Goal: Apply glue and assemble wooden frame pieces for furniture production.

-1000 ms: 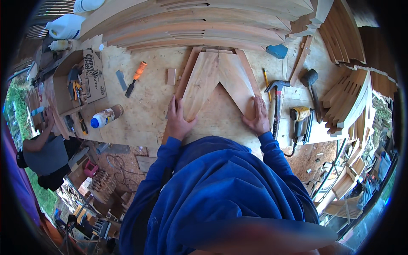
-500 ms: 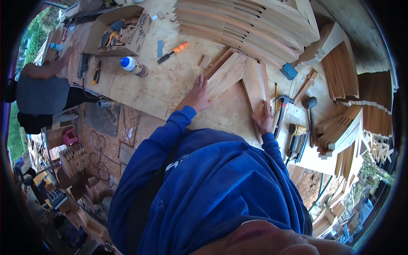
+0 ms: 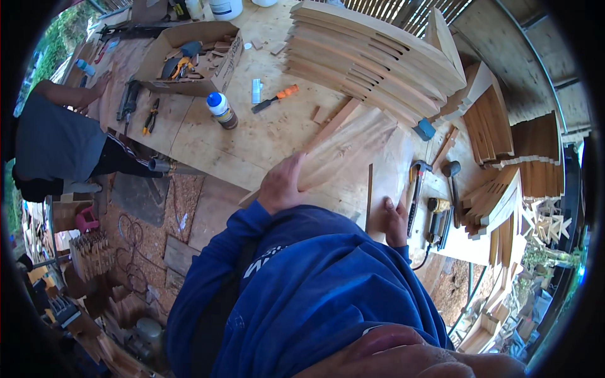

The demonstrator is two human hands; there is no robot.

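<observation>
A V-shaped piece of two joined pale wooden boards is in front of my body at the bench's near edge, slightly blurred. My left hand grips the near end of its left board, the thumb on top. My right hand is closed on the near end of the right board, thumb on its face and the other fingers mostly hidden. Just right of that hand lies a claw hammer. Beside the hammer are a yellow-and-black power drill and a dark-headed mallet.
Slotted wooden boards are stacked at the far side, with more cut boards at right. A glue bottle, an orange-handled chisel, pliers and a cardboard box lie left. Another person works at far left.
Both hands have drawn the V-shaped piece nearer to my body and tilted it. My left hand has moved to its near end. The view has shifted slightly.
</observation>
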